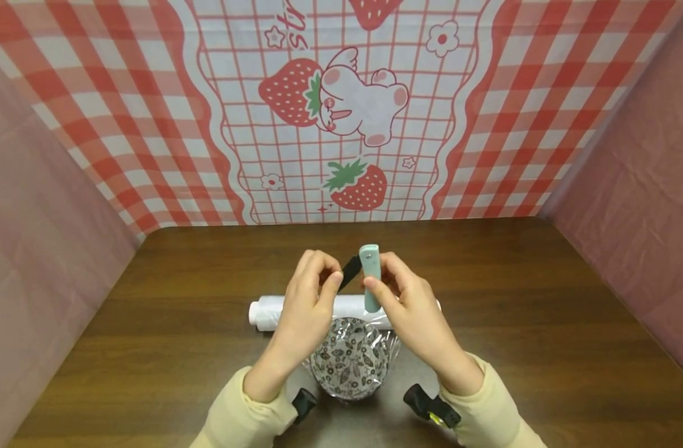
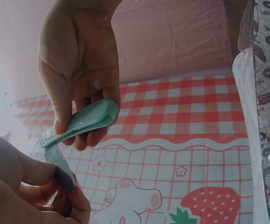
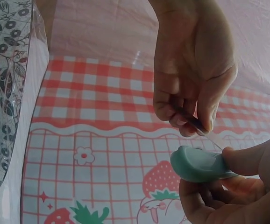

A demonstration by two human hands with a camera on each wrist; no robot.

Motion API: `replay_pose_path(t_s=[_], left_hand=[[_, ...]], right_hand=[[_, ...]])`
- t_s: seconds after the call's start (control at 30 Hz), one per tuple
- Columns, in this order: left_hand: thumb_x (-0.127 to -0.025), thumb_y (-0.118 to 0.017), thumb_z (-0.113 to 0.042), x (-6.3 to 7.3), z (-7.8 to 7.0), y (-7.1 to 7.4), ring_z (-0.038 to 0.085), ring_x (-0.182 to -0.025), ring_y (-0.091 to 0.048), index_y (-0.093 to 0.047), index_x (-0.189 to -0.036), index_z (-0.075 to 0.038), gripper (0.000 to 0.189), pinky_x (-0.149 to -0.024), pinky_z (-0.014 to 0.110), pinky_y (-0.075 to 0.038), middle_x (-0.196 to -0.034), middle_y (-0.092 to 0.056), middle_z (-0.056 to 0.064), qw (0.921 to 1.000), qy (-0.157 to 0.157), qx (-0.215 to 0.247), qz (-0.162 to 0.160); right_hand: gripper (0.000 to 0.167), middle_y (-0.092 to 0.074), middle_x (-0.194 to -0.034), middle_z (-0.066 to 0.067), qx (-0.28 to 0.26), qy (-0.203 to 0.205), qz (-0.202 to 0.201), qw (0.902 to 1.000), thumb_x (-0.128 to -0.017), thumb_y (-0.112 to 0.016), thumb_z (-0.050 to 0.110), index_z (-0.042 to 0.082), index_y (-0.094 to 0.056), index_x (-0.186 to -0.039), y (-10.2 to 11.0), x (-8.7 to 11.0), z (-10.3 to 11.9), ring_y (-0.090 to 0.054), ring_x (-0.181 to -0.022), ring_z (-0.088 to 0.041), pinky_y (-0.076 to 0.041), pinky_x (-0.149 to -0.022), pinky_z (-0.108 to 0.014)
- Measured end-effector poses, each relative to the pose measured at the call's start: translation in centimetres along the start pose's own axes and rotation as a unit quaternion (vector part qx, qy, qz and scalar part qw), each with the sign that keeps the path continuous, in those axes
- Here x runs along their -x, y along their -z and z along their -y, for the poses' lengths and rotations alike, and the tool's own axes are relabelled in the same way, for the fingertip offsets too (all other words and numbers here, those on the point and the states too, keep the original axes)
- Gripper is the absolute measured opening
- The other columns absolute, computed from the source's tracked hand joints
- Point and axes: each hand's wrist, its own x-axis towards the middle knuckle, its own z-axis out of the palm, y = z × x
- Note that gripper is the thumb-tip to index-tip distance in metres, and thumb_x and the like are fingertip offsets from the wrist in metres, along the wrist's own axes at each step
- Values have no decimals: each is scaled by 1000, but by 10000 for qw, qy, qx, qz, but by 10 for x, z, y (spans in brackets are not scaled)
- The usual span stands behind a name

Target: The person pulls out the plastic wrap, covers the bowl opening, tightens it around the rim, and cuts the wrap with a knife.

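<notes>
A folding knife with a mint-green handle (image 1: 372, 283) is held up over the table, its dark blade (image 1: 350, 272) swung partway out. My left hand (image 1: 308, 302) pinches the blade between thumb and fingers, also seen with the blade (image 2: 60, 163) in the left wrist view. The handle is gripped by my right hand (image 1: 417, 308), thumb on its near face. Just below and nearer stands a bowl (image 1: 349, 367) with a dark floral pattern, clear plastic film stretched over it. Behind the bowl lies a roll of cling film (image 1: 270, 312), partly hidden by both hands.
The brown wooden table (image 1: 179, 348) extends to both sides. A red-and-white strawberry cloth (image 1: 341, 155) hangs at its back edge, with pink cloth (image 1: 632, 174) along the sides. Dark wrist cameras (image 1: 431, 407) sit under the cuffs beside the bowl.
</notes>
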Motion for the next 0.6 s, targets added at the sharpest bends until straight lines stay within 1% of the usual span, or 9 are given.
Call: replay_pose_path(t_s=[0.13, 0.3, 0.43, 0.53, 0.6], left_hand=[[-90, -51, -6, 0, 0, 2, 12, -73, -44, -51, -86, -6, 4, -64, 24, -38, -82, -46, 4, 10000, 25, -11, -28], [-91, -50, -5, -1, 0, 6, 13, -72, -46, -51, -88, -6, 4, -63, 25, -40, -82, -50, 4, 9997, 70, -231, 23], [-91, -50, -5, -2, 0, 7, 13, -73, -47, -51, -88, -6, 3, -64, 26, -41, -82, -51, 4, 9994, 18, -339, 15], [-91, -50, -5, -3, 0, 9, 13, -73, -47, -51, -88, -6, 3, -64, 26, -40, -82, -51, 4, 9995, -14, -324, -36], [-91, -50, -6, -3, 0, 10, 13, -72, -47, -51, -88, -6, 3, -64, 26, -40, -82, -51, 4, 9995, -32, -317, -88]], right_hand=[[15, -65, -85, -4, -117, 2, 105, 9999, -90, -54, 18, 11, -55, -104, 0, 0, 0, -59, -76, -12, -49, -67, -29], [14, -64, -85, -3, -178, -48, 124, 9998, -91, -53, 17, 11, -55, -104, -1, 0, 0, -59, -75, -12, -48, -66, -26], [15, -66, -87, -5, -281, -3, 187, 9994, -91, -52, 14, 11, -54, -106, -1, -1, -1, -63, -79, -11, -51, -69, -25], [15, -66, -83, -5, -371, 80, 292, 9989, -91, -51, 12, 10, -53, -107, -1, -1, -1, -65, -78, -12, -52, -70, -27], [15, -64, -78, -4, -372, 166, 353, 9985, -92, -50, 11, 10, -52, -107, -1, 0, 0, -64, -73, -12, -52, -68, -28]])
